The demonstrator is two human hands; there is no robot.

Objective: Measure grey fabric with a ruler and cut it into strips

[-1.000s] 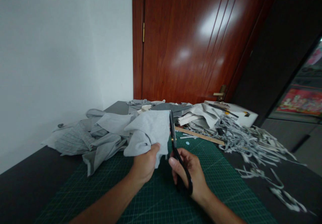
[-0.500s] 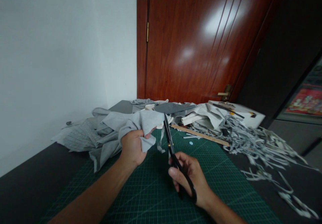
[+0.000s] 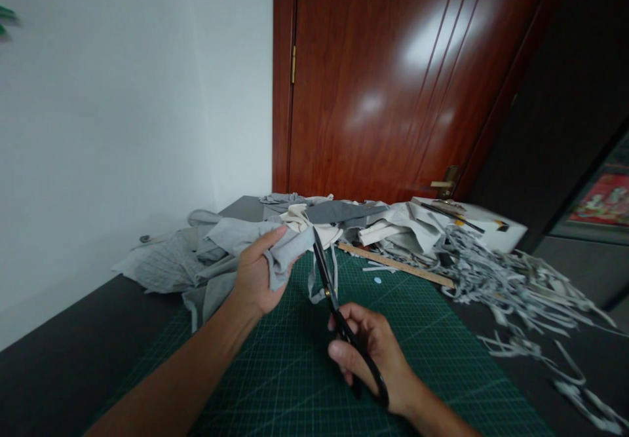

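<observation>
Gripped in my left hand (image 3: pixel 258 276) is a bunched piece of light grey fabric (image 3: pixel 289 248), held above the cutting mat. Its right edge meets the tip of the black-handled scissors (image 3: pixel 324 273). My right hand (image 3: pixel 366 345) is closed around the scissors' handles, with the blades pointing up and away from me, close together. A narrow grey strip (image 3: pixel 335 266) hangs in a loop by the blades, and I cannot tell whether it is still joined to the fabric. Below both hands lies the green gridded cutting mat (image 3: pixel 275 384).
Grey cloth pieces (image 3: pixel 167 263) are heaped at the left by the wall. More scraps (image 3: pixel 344 211) lie at the back. A wooden ruler (image 3: pixel 398 263) crosses the mat's far edge. Tangled fabric strips (image 3: pixel 491 280) and a white box (image 3: pixel 508 230) sit at the right.
The fabric in my left hand is gathered smaller and the left thumb now lies stretched along it. The scissor tip has dropped slightly to the left, and the strip now loops by the blades.
</observation>
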